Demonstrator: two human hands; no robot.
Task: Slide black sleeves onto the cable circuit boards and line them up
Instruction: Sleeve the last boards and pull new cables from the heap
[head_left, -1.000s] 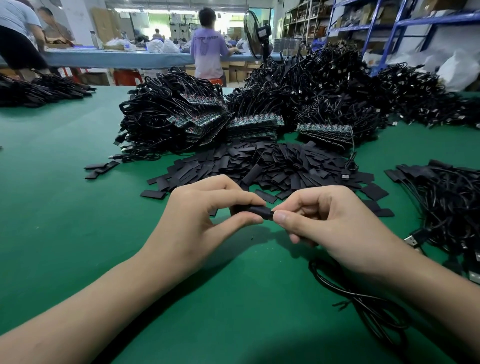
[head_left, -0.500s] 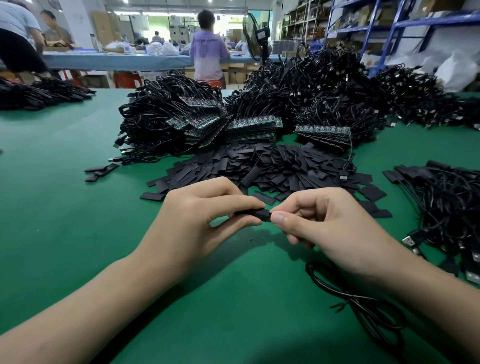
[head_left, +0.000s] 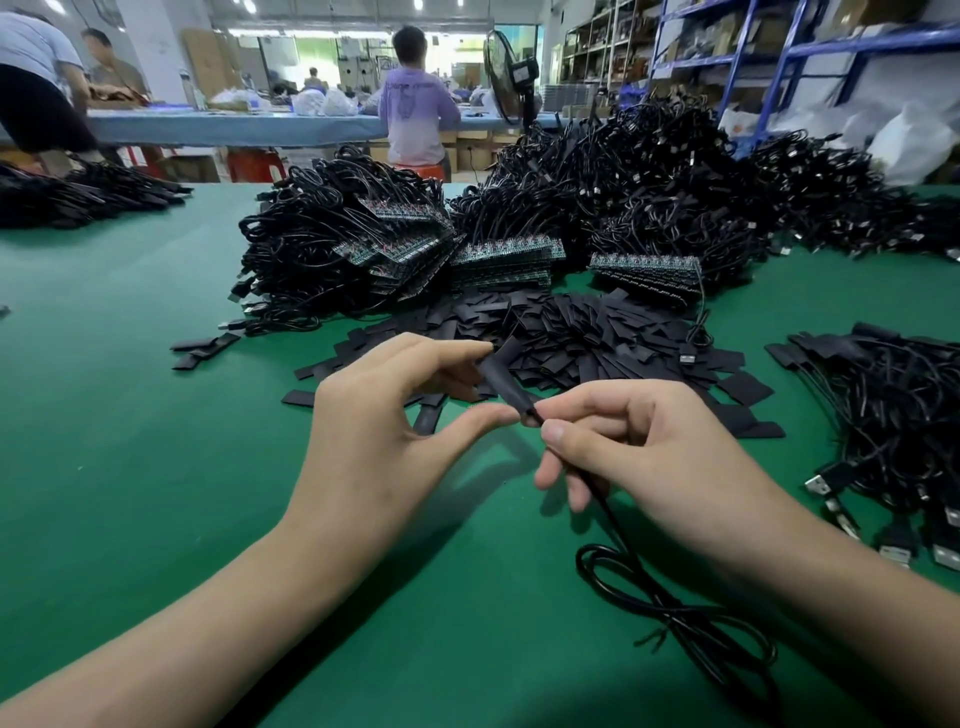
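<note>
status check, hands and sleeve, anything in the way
Left hand pinches black sleeve end to end. Right hand pinches cable at sleeve's near end. Loose sleeve pile behind, not blocking.

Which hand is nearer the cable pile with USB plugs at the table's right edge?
Right. The right hand sits left of that cable pile; the left hand is farther left, beyond the right hand.

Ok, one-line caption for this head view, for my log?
Left hand pinches a black sleeve end to end; right hand grips its cable, over a green table.
</note>
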